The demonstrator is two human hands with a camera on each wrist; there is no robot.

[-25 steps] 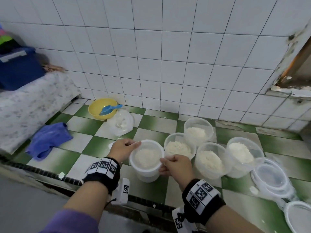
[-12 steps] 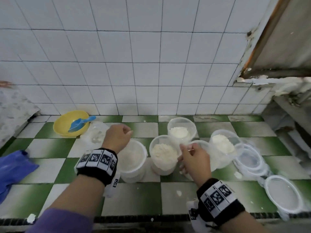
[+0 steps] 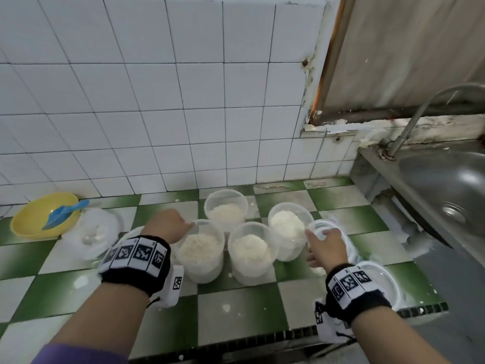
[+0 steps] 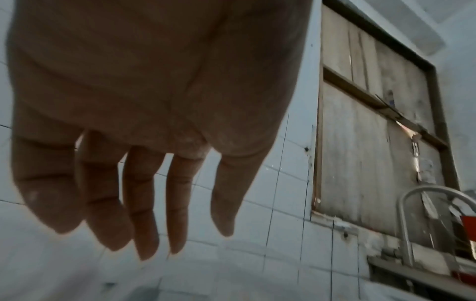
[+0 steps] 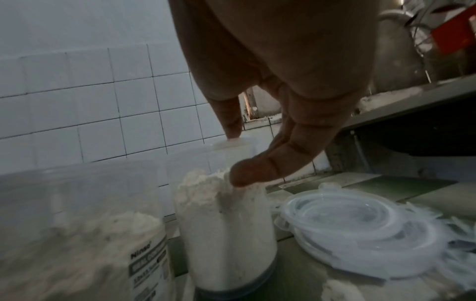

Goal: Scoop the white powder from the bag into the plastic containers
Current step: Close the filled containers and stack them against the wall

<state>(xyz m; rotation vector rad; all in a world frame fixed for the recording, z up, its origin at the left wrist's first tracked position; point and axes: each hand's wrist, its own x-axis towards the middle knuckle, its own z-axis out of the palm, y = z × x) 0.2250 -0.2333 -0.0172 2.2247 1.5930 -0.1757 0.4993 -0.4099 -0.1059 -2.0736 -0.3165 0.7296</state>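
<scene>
Several clear plastic containers hold white powder: one at the back point(image 3: 226, 210), two in front point(image 3: 200, 249) point(image 3: 250, 252) and one at the right point(image 3: 287, 228). My left hand point(image 3: 168, 227) hovers above another container, whose rim point(image 3: 132, 230) just shows. In the left wrist view, the left hand point(image 4: 144, 234) hangs with relaxed fingers and holds nothing. My right hand point(image 3: 324, 245) is over a stack of clear lids point(image 3: 341, 233). Its thumb point(image 5: 231, 130) touches the right container's point(image 5: 226, 224) rim, and its forefinger point(image 5: 247, 175) is bent. The plastic bag point(image 3: 94, 232) lies at the left.
A yellow bowl point(image 3: 31, 222) with a blue scoop point(image 3: 65, 212) stands at the far left by the tiled wall. One more lid point(image 3: 380, 282) lies near the counter's front right corner. A steel sink point(image 3: 446, 193) with a curved tap point(image 3: 420, 114) is on the right.
Both hands have let go of the front left container. My left hand now hangs over it, and my right hand moved right to the lids. The view swung right.
</scene>
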